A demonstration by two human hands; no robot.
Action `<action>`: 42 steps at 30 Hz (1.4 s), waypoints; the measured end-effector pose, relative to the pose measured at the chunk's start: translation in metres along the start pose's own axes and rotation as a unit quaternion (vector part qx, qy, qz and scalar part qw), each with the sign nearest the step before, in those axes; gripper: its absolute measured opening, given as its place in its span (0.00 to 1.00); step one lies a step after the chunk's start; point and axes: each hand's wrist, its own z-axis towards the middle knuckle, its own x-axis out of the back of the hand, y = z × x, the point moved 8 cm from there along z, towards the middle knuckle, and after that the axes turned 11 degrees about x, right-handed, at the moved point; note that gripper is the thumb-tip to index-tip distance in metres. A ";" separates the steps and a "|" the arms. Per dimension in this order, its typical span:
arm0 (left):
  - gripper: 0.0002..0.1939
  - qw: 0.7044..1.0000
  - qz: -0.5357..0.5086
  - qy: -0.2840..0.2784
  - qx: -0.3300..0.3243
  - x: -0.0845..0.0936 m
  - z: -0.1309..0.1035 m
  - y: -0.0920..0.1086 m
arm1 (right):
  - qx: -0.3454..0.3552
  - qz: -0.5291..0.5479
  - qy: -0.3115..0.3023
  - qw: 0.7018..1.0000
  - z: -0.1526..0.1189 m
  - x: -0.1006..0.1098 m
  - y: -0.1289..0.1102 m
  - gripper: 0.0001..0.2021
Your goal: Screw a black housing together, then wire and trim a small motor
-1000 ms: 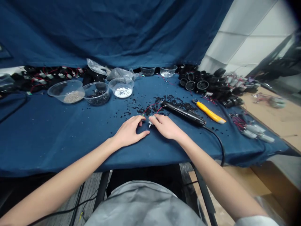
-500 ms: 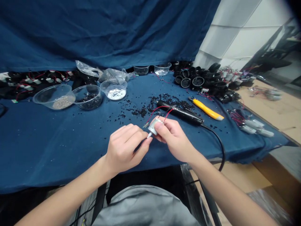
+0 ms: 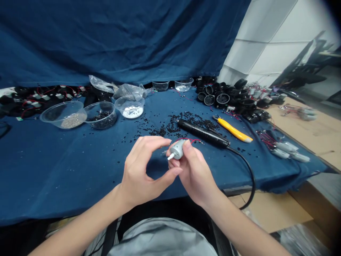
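Observation:
A small silver electric motor [image 3: 177, 150] is held between the thumb and fingers of my right hand [image 3: 197, 170]. Its shaft end, with a white sleeve [image 3: 171, 156] on it, points toward my left and down. Red wires [image 3: 190, 139] trail behind the motor, partly hidden by my fingers. My left hand [image 3: 142, 169] curves around the shaft side with thumb and index finger spread wide apart. No object shows between those fingers, though the tips come very near the motor and my right fingers; I cannot tell whether they touch.
Behind the hands lie a black electric screwdriver [image 3: 204, 133] with a cable and yellow-handled cutters [image 3: 234, 130] amid scattered black bits [image 3: 183, 121]. Clear tubs [image 3: 62, 108] of small parts stand at left. Black housings [image 3: 222, 97] are piled back right; more motors [image 3: 289, 149] lie at the right edge.
My left hand has let go of the white sleeve and opened its fingers. The motor has turned in my right hand, so its shaft end faces me more.

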 end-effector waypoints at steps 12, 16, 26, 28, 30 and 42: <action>0.11 0.946 -0.237 -0.080 0.208 -0.013 0.028 -0.064 | -0.114 -0.282 -0.145 0.942 0.011 0.066 -0.029 0.22; 0.10 0.973 -0.125 -0.103 0.163 -0.009 0.036 -0.082 | 0.060 -0.713 0.083 0.694 0.065 0.178 -0.120 0.21; 0.09 0.996 -0.041 -0.071 0.043 -0.004 0.017 -0.080 | -0.016 -0.843 0.019 0.538 0.102 0.269 -0.107 0.19; 0.08 0.998 -0.029 -0.060 0.005 -0.001 0.016 -0.074 | -0.025 -0.840 -0.001 0.542 0.104 0.271 -0.107 0.18; 0.08 0.998 -0.015 -0.046 -0.028 0.002 0.016 -0.069 | -0.015 -0.836 -0.017 0.548 0.104 0.261 -0.112 0.19; 0.11 0.997 -0.011 -0.036 -0.073 0.000 0.007 -0.062 | 0.270 -0.774 -0.208 0.533 -0.019 0.031 -0.089 0.16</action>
